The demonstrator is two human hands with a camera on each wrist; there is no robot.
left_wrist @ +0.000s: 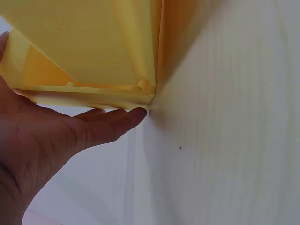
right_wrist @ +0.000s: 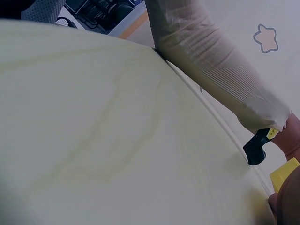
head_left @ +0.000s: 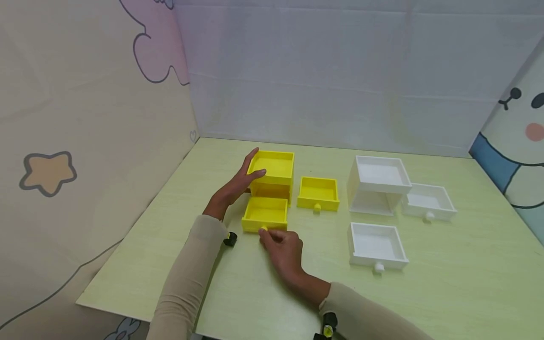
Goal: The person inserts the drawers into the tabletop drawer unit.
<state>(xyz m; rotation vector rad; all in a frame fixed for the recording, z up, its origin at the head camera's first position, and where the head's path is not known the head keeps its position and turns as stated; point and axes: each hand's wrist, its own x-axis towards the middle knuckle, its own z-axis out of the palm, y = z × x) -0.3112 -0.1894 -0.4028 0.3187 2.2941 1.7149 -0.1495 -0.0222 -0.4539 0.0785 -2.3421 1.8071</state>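
A yellow two-level cabinet (head_left: 278, 165) stands at the left of the table. My left hand (head_left: 237, 186) holds its left side, thumb over the top edge; in the left wrist view, long fingers (left_wrist: 112, 126) lie along the wall. A yellow drawer (head_left: 267, 211) sits at the cabinet's lower front; whether its back edge is inside cannot be told. My right hand (head_left: 286, 252) pinches the knob of this drawer. Right of the cabinet lies a second yellow drawer (head_left: 318, 190), knob facing me. The right wrist view shows mostly tabletop, with a bit of yellow (right_wrist: 283, 174) at its edge.
A white cabinet (head_left: 380, 172) with an open front stands to the right. One white drawer (head_left: 378, 245) lies before it, another white drawer (head_left: 429, 200) beside it on the right. The pale table (head_left: 480, 283) meets curtains at the back and left.
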